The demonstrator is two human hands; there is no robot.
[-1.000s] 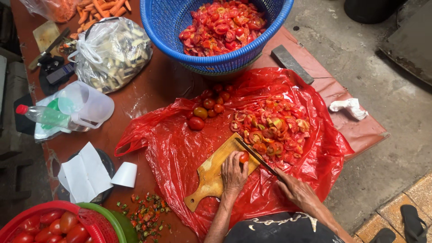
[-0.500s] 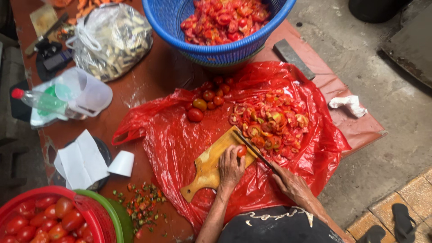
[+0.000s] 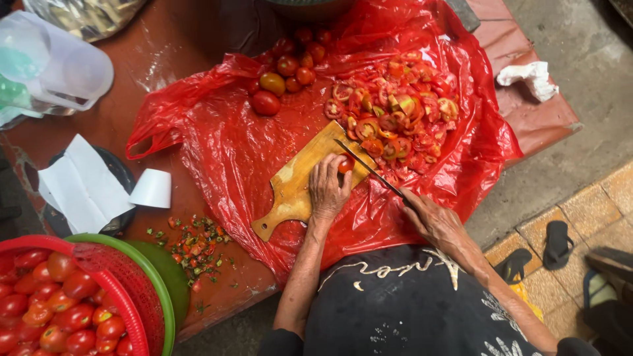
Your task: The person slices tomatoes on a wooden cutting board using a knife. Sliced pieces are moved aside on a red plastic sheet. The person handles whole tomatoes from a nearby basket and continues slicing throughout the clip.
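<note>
On the wooden board [image 3: 297, 184], the left hand [image 3: 328, 191] pins a tomato [image 3: 345, 164]; at four o'clock, the right hand [image 3: 432, 217] grips a knife [image 3: 369, 168].

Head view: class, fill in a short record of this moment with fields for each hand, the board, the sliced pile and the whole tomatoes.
left hand: pins a small tomato on the board
right hand: grips a knife, blade at the tomato
cutting board: wooden, on a red plastic sheet
tomato slices: heaped beyond the board
whole tomatoes: small cluster on the sheet
</note>
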